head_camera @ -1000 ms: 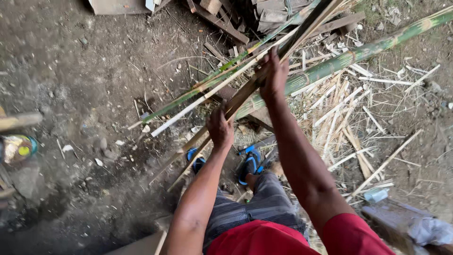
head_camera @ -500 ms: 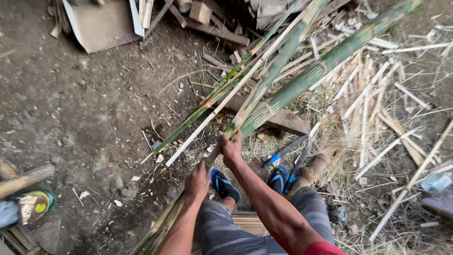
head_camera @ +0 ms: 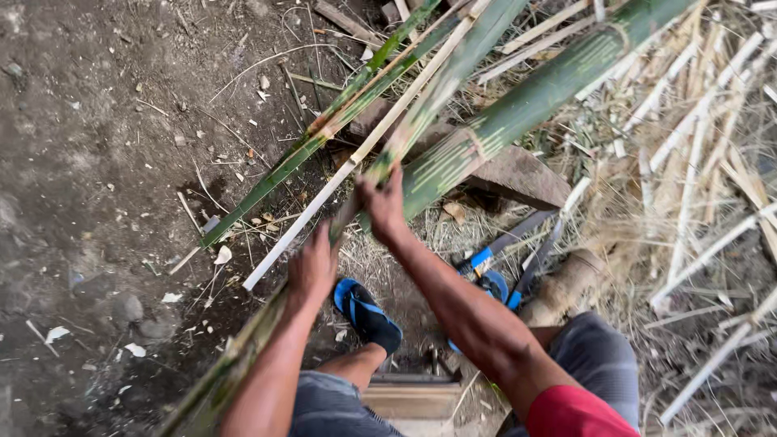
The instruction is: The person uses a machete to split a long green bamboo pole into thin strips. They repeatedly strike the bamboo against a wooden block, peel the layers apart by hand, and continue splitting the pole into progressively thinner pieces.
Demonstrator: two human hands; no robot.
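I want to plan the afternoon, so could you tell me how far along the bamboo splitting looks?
Done: many pale split strips lie heaped on the ground on the right. In hand: the left hand and right hand both grip a long green bamboo slat running diagonally. Left: a thick green bamboo pole beside it looks whole, and other green slats lie alongside.

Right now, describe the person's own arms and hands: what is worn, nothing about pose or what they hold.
Both forearms are bare, with no gloves, watch, rings or bands visible. The left hand and the right hand are uncovered. A red short sleeve shows at the right upper arm near the bottom edge. The left arm's sleeve is out of frame, so it cannot be told.
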